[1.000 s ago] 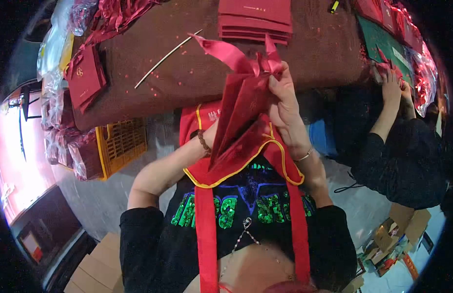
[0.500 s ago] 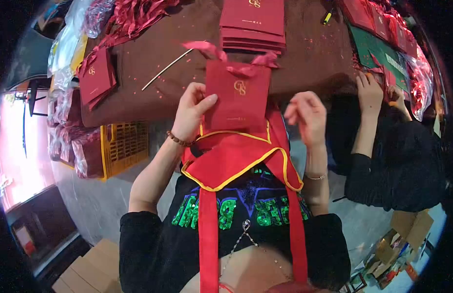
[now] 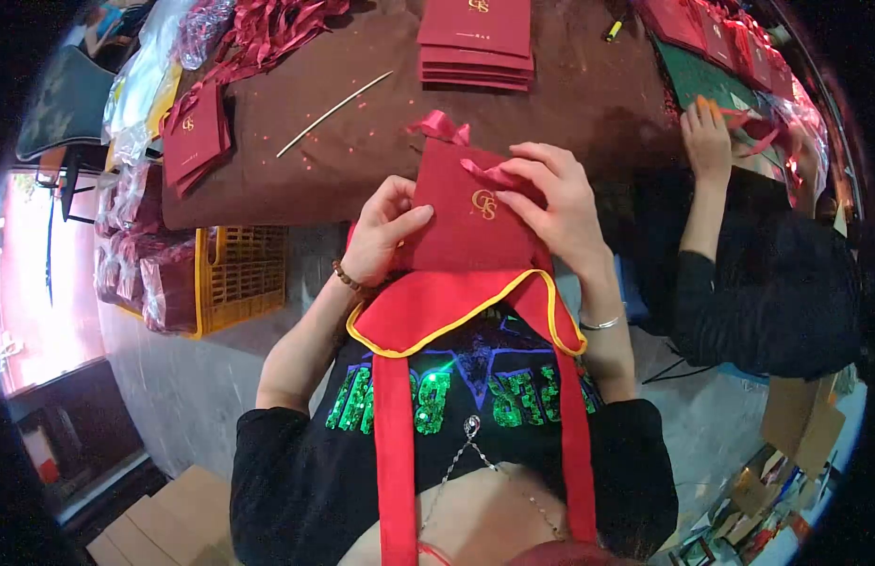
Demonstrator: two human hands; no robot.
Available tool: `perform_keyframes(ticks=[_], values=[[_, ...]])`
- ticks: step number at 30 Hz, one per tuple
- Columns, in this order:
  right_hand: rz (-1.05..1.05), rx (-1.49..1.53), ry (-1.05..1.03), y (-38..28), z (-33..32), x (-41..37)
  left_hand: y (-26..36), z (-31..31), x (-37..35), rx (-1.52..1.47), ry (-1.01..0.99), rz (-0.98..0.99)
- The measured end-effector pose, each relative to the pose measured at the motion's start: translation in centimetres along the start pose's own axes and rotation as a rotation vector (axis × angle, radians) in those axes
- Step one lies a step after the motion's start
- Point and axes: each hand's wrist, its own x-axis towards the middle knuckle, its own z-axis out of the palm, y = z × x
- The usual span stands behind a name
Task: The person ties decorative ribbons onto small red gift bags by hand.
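Note:
A dark red gift bag point(image 3: 447, 231) with a gold logo is held upright but tilted in front of my body, above the red apron point(image 3: 428, 307). My left hand point(image 3: 383, 236) grips its left edge, thumb on the front face. At the bag's upper right, my right hand point(image 3: 562, 208) has its fingers closed on the pinkish-red ribbon point(image 3: 484, 172), thumb close to the logo. Another ribbon loop point(image 3: 442, 124) sticks up from the top left corner. What lies behind the bag is hidden.
On the brown tablecloth point(image 3: 588, 113) are a stack of red bags point(image 3: 475, 42), a thin stick point(image 3: 333, 113), a yellow marker point(image 3: 614, 31), more bags point(image 3: 194, 137) and a ribbon heap point(image 3: 267, 38). A yellow crate point(image 3: 241, 274) stands left. A co-worker's hand point(image 3: 708, 141) works at right.
My right hand has moved left from beside the bag and now holds the ribbon. The bag has tilted, its top leaning left. The co-worker's hands have shifted with a ribbon.

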Motion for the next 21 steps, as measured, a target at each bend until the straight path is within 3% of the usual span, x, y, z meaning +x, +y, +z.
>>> perform_keyframes(ticks=[5,9,11,12,14,16,18,20,21], values=[[0.099,0.096,0.087,0.4,1.7,-0.1,-0.4,0.8,0.0,-0.014,0.011,0.021],[0.109,0.16,0.013,0.8,1.2,-0.7,-0.1,1.6,-0.1,0.003,0.039,0.021],[0.304,0.311,-0.108,1.7,1.4,-1.0,-0.3,1.4,0.2,0.01,0.015,0.007],[0.306,0.309,-0.103,1.6,1.3,-0.9,-0.7,1.1,0.4,0.036,-0.004,0.028],[0.542,0.44,0.049,1.0,1.5,-0.5,-1.0,0.7,0.4,0.064,-0.019,0.047],[0.503,0.328,0.141,1.2,1.7,-0.4,-0.7,0.8,0.2,0.101,-0.048,0.045],[0.277,-0.072,0.196,2.1,1.8,-0.6,-1.0,0.7,0.1,0.024,-0.025,0.035],[0.303,-0.008,0.205,3.0,2.0,-1.3,-1.2,0.6,0.2,-0.054,-0.009,0.022],[0.413,0.284,0.218,3.3,2.0,-1.6,-1.3,0.6,0.3,-0.136,0.024,0.009]])
